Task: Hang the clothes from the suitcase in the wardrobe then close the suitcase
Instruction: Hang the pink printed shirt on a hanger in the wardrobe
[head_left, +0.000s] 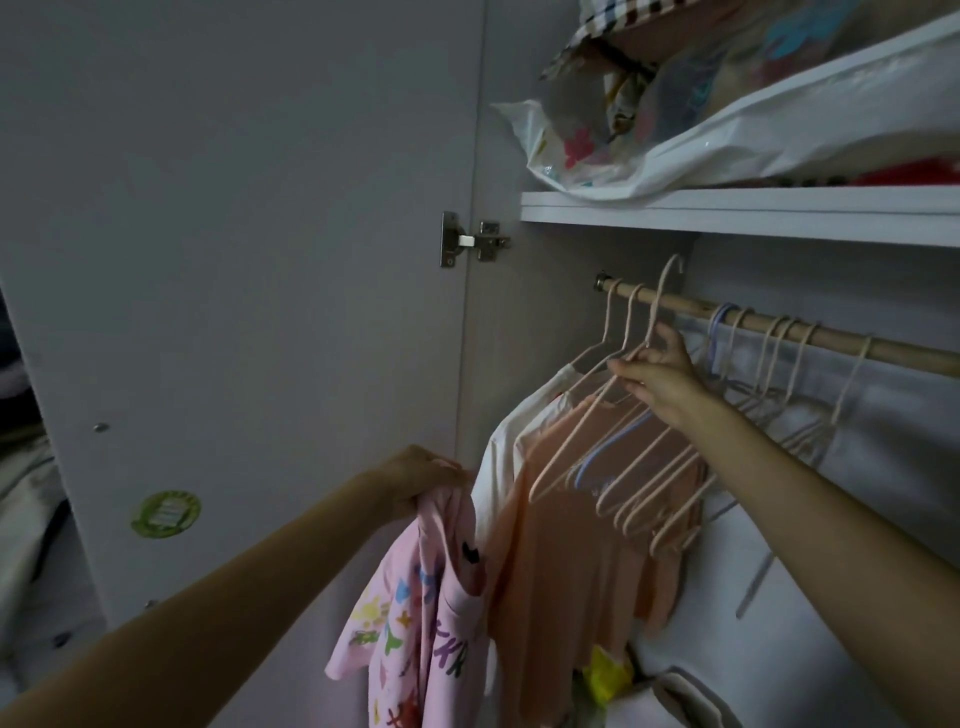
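- The left hand (421, 475) grips the top of a pink printed shirt (415, 623), which hangs down beside the open wardrobe door (234, 260).
- The right hand (657, 371) pinches the neck of a pale hanger (655, 312), its hook raised above the wooden rail (779, 325).
- A white garment (506, 447) and a peach shirt (571, 545) hang on the rail, with several empty hangers (649, 493) bunched beside them.
- A plastic bag (675, 135) lies on the shelf (753, 210) above.

Head camera: single wide-angle view, facing forward and slightly upward. Close to the wardrobe rail (779, 325) and shelf (727, 210).
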